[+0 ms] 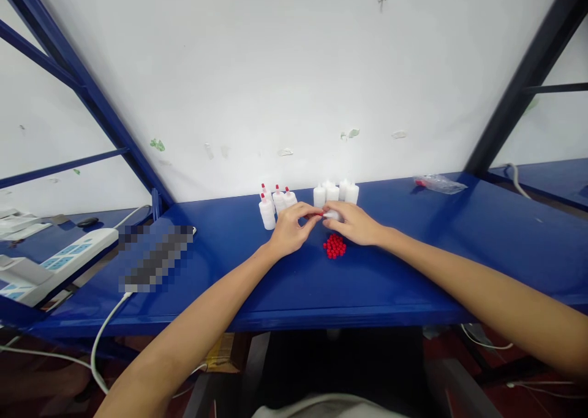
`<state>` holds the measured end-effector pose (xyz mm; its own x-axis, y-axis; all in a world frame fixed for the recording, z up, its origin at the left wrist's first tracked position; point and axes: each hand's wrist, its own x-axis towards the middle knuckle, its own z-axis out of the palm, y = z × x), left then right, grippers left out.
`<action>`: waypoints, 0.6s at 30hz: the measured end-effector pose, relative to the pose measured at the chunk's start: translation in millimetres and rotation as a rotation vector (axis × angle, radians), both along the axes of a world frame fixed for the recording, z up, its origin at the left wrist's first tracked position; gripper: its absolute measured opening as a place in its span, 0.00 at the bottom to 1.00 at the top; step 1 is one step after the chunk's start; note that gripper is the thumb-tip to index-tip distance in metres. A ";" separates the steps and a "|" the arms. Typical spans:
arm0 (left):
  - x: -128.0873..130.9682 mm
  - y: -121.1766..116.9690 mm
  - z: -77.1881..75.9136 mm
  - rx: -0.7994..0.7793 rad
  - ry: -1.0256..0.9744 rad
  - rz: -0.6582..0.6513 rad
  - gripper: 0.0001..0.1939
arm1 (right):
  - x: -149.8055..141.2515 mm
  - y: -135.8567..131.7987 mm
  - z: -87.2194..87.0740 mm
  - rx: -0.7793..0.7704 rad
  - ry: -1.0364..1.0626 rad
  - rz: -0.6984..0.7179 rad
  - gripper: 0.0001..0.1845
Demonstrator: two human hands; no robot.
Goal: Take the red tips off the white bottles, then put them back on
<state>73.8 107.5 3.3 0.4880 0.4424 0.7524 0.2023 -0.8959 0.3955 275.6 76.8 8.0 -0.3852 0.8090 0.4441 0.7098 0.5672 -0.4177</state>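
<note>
At far left, beyond our blue tabletop (285, 289), we see a white power strip (68, 263); on the tabletop lies a dark, pixelated object (158, 262) with a white cord (95, 347). Further right, four white squeeze bottles with red tips (267, 213) stand upright near the wall (294, 87). Just beside them, our left hand (291, 227) has its grip closed in a fingertip pinch on a small red cap (320, 213), at the nozzle of a tilted white bottle (331, 216). Our right hand (353, 223) wraps that bottle; we cannot tell whether the cap is seated. Nearer us is a pile of loose red caps (334, 246); behind stand about five uncapped bottles (332, 193). At right lies a clear plastic bag (441, 184). We judge capping about half done: four finished, one in hand, five or so bare.
</note>
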 end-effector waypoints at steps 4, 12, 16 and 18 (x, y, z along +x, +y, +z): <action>0.2 -2.1 1.9 0.008 -0.014 -0.004 0.07 | -0.2 -1.9 1.8 -0.015 0.003 -0.010 0.15; 1.2 -3.5 1.4 0.025 0.029 -0.051 0.07 | 0.6 -3.7 3.2 -0.044 0.010 0.058 0.20; 1.2 -2.5 -0.4 0.014 0.051 -0.070 0.07 | -0.8 -5.6 4.4 -0.074 0.005 0.021 0.22; 1.3 -1.9 -1.5 0.002 0.061 -0.077 0.07 | -2.0 -6.2 5.2 -0.088 0.001 0.005 0.23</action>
<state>75.2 105.6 1.9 0.5650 0.4004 0.7215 0.1567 -0.9105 0.3825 273.7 70.6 13.2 -0.3886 0.8431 0.3717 0.7067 0.5316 -0.4669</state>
